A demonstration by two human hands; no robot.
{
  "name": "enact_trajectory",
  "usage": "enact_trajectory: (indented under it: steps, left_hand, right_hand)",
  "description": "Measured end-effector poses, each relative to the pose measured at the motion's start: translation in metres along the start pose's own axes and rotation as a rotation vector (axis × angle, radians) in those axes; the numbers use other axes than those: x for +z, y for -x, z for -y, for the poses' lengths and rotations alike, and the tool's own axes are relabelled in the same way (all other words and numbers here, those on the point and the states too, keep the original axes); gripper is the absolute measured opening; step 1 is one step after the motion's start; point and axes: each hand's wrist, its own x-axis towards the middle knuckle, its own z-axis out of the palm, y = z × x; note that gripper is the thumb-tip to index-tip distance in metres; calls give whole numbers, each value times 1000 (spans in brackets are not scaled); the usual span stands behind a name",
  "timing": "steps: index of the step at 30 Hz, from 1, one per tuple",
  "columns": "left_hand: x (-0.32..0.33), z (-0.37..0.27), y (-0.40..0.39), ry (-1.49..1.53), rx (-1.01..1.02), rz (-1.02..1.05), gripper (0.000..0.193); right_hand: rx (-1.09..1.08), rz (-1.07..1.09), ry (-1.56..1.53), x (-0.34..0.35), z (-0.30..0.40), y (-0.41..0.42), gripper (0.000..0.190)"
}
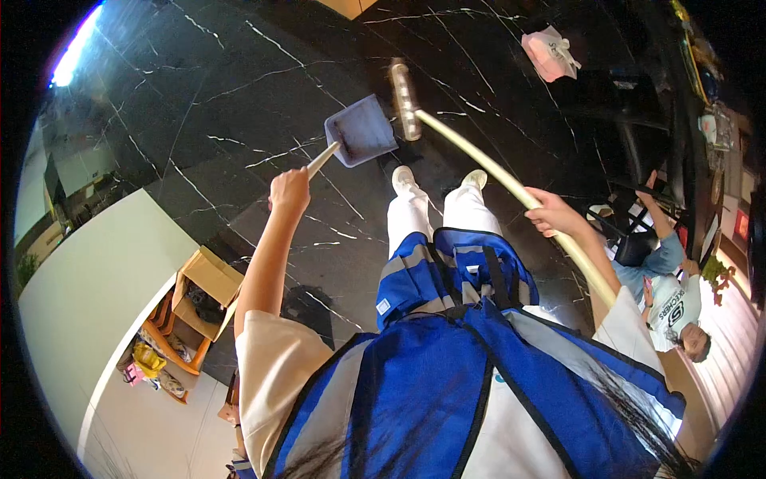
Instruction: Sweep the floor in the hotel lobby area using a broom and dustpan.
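My left hand (290,190) grips the pale handle of a blue-grey dustpan (364,129), whose pan rests on the dark floor ahead of my feet. Some dark dust or dirt shows inside the pan near the handle. In my right hand (556,212) is the long pale pole of a broom (479,152). The broom's narrow head (405,100) is slightly blurred and lies just right of the dustpan's open edge, a small gap between them. The pole runs back under my right forearm.
Black tile with white veins (269,90) covers the floor. A pink plastic bag (547,54) lies at the far right. One person (670,299) sits at right beside dark furniture. At left are a pale partition (114,245), an open cardboard box (209,278) and an orange wooden chair (173,344).
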Motion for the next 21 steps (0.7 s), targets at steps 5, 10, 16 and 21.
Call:
enact_trajectory:
  steps: [5,10,16,21]
  left_hand:
    - [28,13,49,63,-79,8,17]
    - [54,2,57,122,-133,69,18]
    - [64,-12,37,106,-253,234,15]
    - [56,-20,35,134,-250,224,14]
  right_hand:
    - [-43,-291,369,-26,22,-21,65]
    - [-86,-398,683,-15,41,-96,53]
    - [-30,-369,907,60,21,-111,58]
    - [-173,-97,848,127,2,-100,58]
